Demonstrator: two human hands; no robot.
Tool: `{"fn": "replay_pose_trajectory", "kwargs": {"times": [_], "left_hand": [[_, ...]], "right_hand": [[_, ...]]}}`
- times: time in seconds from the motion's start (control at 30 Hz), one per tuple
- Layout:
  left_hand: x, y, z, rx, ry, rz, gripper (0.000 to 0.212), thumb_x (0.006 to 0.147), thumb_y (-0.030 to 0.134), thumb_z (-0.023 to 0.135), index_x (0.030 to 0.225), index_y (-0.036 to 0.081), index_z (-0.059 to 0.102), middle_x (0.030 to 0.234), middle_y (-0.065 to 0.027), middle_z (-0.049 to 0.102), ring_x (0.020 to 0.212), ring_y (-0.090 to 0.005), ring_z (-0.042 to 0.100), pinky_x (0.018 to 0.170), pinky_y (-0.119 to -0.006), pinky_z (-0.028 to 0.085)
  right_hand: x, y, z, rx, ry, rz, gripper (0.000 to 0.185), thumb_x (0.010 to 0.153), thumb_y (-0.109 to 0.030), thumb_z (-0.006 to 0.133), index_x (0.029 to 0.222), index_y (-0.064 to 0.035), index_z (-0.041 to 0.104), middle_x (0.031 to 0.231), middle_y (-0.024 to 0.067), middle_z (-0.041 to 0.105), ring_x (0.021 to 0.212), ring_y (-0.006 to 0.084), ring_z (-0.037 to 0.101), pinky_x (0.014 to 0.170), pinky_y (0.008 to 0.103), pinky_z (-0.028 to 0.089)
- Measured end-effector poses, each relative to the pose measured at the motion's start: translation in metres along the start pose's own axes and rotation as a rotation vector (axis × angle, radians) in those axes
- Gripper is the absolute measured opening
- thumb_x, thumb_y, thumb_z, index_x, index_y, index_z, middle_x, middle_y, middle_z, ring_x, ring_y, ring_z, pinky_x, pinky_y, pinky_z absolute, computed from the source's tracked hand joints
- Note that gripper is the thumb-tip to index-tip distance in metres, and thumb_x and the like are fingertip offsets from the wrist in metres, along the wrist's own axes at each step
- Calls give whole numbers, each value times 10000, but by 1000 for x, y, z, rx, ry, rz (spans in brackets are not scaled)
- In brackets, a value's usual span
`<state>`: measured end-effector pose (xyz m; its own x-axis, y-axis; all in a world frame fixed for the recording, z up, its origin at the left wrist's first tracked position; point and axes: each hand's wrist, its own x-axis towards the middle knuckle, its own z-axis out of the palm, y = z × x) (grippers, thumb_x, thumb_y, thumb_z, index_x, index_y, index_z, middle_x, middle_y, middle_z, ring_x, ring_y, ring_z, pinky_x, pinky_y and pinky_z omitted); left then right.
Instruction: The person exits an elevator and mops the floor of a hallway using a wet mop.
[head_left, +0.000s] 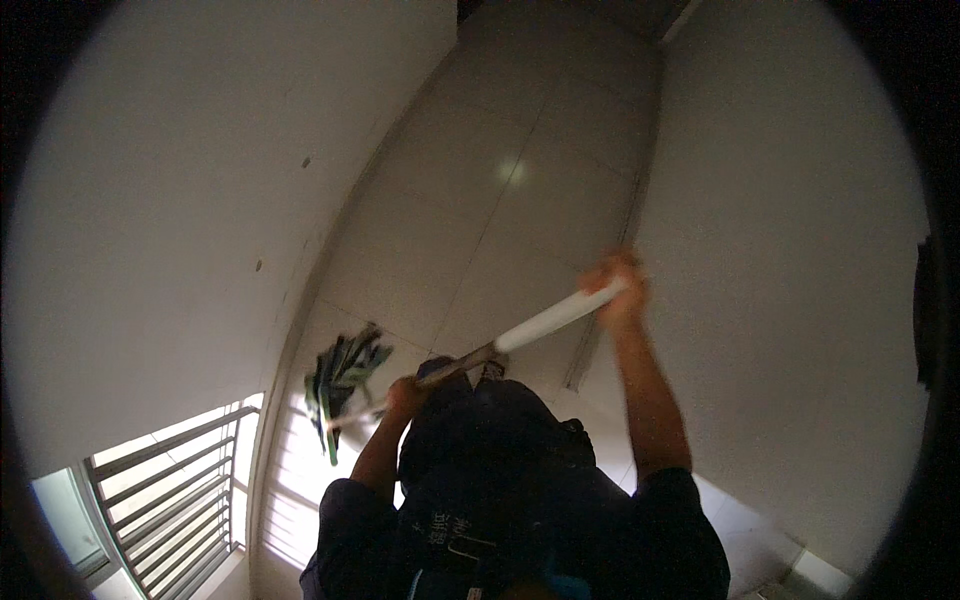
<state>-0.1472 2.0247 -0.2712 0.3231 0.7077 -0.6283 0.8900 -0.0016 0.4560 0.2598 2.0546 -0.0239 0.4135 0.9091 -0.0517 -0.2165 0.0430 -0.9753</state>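
Note:
A mop with a long handle, white on its upper part, slants across the front of my body. Near the upper end of the handle, my right hand is closed around it, slightly blurred. Lower down, beside my thigh, my left hand grips the thinner part. The mop head, made of dark and green cloth strips, lies spread on the tiled floor to my left, close to the wall's foot. My feet are mostly hidden under the handle and my dark clothes.
Pale walls stand on both sides of a narrow floor of large tiles. A barred window is at the lower left, with bright light on the floor beside it. A dark object shows at the far right edge.

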Motion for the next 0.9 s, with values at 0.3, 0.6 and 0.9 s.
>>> {"fn": "replay_pose_trajectory", "kwargs": {"times": [0.3, 0.6, 0.9], "left_hand": [[33, 40, 0, -94, 36, -352, 235, 689, 292, 692, 818, 95, 679, 779, -166, 653, 784, -343, 634, 705, -419, 498], [302, 269, -166, -282, 536, 89, 159, 645, 100, 661, 803, 84, 671, 716, -135, 648, 674, -312, 629, 644, -374, 498], [497, 557, -291, -378, 545, 452, 111, 701, 147, 697, 802, 106, 673, 727, -103, 631, 697, -290, 568, 632, -382, 447]], "right_hand": [[141, 7, 48, 401, -363, 489, 64, 807, -95, 523, 764, -65, 560, 588, 56, 498, 545, 162, 507, 696, 386, 453], [429, -104, -12, 300, -421, 74, 101, 772, -92, 607, 745, -33, 529, 586, 49, 473, 543, 162, 476, 585, 326, 430], [557, -283, -149, 376, -341, -162, 102, 735, -156, 594, 714, -102, 510, 622, 38, 503, 561, 162, 486, 601, 371, 416]]}}
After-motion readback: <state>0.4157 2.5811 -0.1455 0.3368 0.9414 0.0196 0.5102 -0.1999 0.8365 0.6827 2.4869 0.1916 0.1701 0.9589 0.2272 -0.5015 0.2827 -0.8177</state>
